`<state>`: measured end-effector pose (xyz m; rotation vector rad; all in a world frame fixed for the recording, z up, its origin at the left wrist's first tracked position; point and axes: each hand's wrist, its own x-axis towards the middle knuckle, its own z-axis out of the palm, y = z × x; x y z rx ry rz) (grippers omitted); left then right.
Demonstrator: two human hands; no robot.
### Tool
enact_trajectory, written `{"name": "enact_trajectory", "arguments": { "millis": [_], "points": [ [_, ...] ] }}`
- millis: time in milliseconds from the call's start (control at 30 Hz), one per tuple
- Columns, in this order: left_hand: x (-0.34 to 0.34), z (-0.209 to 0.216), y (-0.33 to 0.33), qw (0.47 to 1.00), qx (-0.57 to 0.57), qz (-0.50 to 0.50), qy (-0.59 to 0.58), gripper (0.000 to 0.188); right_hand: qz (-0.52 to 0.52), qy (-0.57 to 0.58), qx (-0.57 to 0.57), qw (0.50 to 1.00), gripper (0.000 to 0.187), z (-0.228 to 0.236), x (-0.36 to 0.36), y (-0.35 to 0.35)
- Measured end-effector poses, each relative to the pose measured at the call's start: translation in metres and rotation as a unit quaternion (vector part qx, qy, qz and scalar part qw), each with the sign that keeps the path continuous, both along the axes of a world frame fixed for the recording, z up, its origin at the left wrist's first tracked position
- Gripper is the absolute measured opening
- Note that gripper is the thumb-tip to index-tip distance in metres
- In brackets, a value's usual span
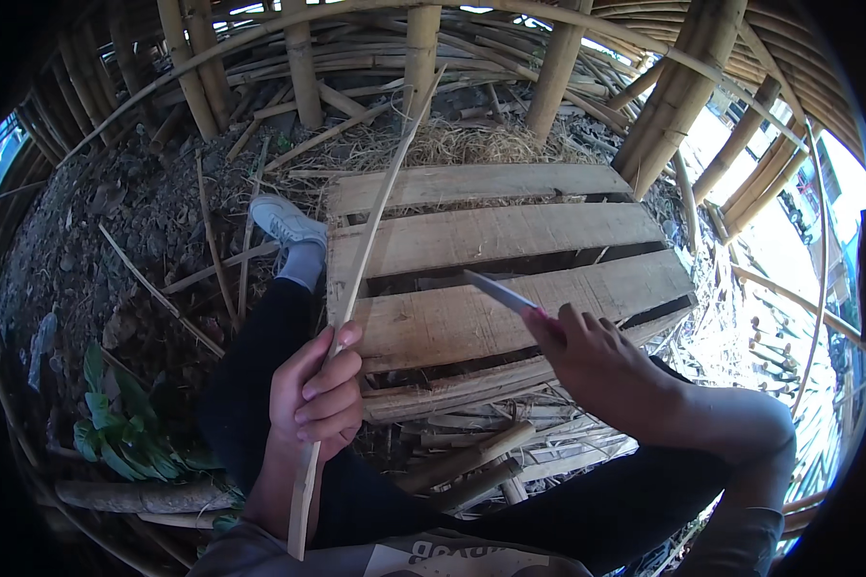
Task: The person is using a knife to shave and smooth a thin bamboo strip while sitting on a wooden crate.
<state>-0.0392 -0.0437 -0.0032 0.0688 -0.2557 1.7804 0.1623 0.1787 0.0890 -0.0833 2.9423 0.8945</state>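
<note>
A long, thin bamboo strip (pixel 376 216) slants up and away from me, its near end close to my shirt. My left hand (pixel 319 389) is closed around its lower part. In my right hand (pixel 611 370) is a knife (pixel 502 291), gripped by a pinkish-red handle that the fingers mostly hide. Its blade points left and away, over the wooden crate (pixel 510 231), apart from the strip. The crate's slatted top lies between and beyond both hands.
Bamboo posts (pixel 420 62) stand behind the crate, with a heap of split bamboo beyond. My white shoe (pixel 287 221) rests left of the crate on dark soil. Green leaves (pixel 115 418) grow at lower left. Cut bamboo pieces (pixel 471 457) lie below the crate.
</note>
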Motion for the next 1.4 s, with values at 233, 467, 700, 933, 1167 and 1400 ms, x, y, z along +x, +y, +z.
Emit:
{"name": "enact_trajectory", "arguments": {
  "millis": [233, 467, 700, 933, 1167, 1400],
  "points": [
    [0.001, 0.001, -0.003, 1.0, 0.004, -0.002, 0.0, 0.032, -0.071, -0.079, 0.089, 0.99, 0.042, -0.011, 0.009, -0.003],
    [0.001, 0.0, 0.001, 0.999, -0.017, 0.009, 0.026, 0.029, 0.112, 0.062, -0.027, 0.991, 0.044, -0.027, -0.013, -0.023],
    [0.001, 0.001, -0.003, 1.0, -0.008, 0.013, 0.017, 0.03, -0.021, 0.024, 0.11, 0.993, 0.043, -0.026, -0.024, -0.005],
    [0.002, 0.0, -0.002, 1.0, -0.005, 0.001, 0.014, 0.03, 0.031, 0.002, 0.042, 0.999, 0.041, -0.029, -0.021, -0.013],
    [0.005, 0.001, -0.002, 1.0, -0.001, -0.008, 0.012, 0.032, 0.034, 0.066, 0.021, 0.997, 0.048, -0.023, -0.042, 0.038],
    [0.007, -0.003, 0.0, 0.999, -0.02, -0.029, 0.032, 0.029, -0.095, 0.092, 0.139, 0.981, 0.039, -0.047, -0.031, 0.102]
  ]
}}
